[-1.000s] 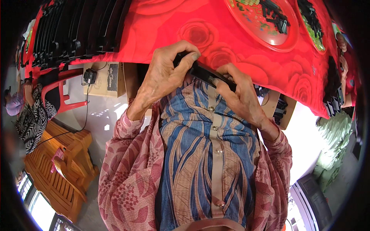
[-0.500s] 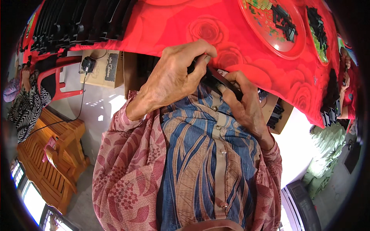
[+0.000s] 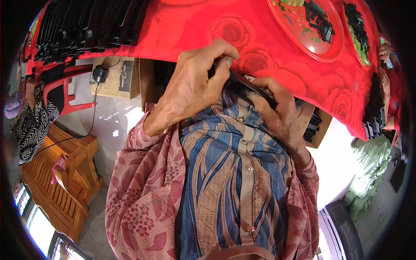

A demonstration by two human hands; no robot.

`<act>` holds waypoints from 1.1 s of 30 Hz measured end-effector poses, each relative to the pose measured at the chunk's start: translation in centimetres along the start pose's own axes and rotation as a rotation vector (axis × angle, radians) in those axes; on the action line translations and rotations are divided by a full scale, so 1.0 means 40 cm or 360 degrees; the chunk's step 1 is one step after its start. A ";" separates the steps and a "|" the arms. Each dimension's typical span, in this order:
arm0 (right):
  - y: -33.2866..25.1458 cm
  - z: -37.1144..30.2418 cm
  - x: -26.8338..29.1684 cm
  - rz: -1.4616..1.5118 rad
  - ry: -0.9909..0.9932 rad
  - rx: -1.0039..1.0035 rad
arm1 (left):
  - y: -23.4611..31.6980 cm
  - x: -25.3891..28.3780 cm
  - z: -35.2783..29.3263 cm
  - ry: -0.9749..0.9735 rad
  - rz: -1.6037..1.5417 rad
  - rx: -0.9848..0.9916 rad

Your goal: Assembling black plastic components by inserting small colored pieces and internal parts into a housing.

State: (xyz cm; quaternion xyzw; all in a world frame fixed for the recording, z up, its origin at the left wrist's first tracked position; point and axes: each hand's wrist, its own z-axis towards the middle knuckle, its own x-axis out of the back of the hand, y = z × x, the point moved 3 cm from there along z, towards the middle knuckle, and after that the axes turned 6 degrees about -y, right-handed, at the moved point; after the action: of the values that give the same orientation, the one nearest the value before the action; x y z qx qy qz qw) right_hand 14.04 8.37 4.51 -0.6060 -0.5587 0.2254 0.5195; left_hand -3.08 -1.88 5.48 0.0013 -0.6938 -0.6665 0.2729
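Note:
Both of my hands hold a long, narrow black piece (image 3: pixel 241 88), tilted down to the right in front of my shirt at the table's near edge. My left hand (image 3: pixel 195 78) pinches its upper left end between thumb and fingers, and the fingers cover that end. Around the lower right end, my right hand (image 3: pixel 277 106) is closed, thumb on the near side. Exactly what the piece is does not show. A red plate (image 3: pixel 313 55) on the far right of the table bears small black parts (image 3: pixel 320 21) and yellow-green bits.
Many long black pieces (image 3: pixel 89 26) stand in a row at the table's left on the red rose-patterned cloth (image 3: pixel 190 26). Below are a cardboard box (image 3: pixel 113 80), a black adapter (image 3: pixel 100 73) with a cord, and a red chair (image 3: pixel 69 89). People sit at both sides.
My left hand has shifted slightly up and left, and its fingers have moved on the black piece. My right hand keeps its grip, moving a little right.

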 end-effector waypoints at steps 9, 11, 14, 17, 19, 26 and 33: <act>-0.020 0.024 0.055 -0.0303 -0.0102 0.0447 | -0.089 0.008 -0.017 0.0012 -0.0651 0.0511; -0.011 0.029 0.051 -0.0238 -0.0104 0.0427 | -0.100 0.010 -0.018 0.0042 -0.0716 0.0607; -0.012 0.040 0.042 -0.0203 -0.0112 0.0406 | -0.113 0.011 -0.017 0.0020 -0.0654 0.0590; -0.010 0.050 0.041 -0.0269 -0.0143 0.0378 | -0.115 0.012 -0.010 0.0000 -0.0540 0.0668; -0.014 0.055 0.046 -0.0306 -0.0188 0.0368 | -0.119 0.007 -0.006 0.0047 -0.0497 0.0634; -0.017 0.012 0.036 -0.0400 -0.0301 0.0693 | -0.142 0.009 0.002 0.0040 -0.0459 0.0610; -0.038 -0.009 0.016 -0.1047 -0.0193 0.0844 | -0.132 0.008 0.004 -0.0020 -0.0486 0.0720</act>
State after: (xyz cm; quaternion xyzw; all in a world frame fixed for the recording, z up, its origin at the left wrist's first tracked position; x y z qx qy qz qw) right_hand 13.85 8.58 6.16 -0.2264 -0.6745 0.2188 0.6677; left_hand -5.32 -2.46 0.74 0.1627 -0.8185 -0.5279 0.1578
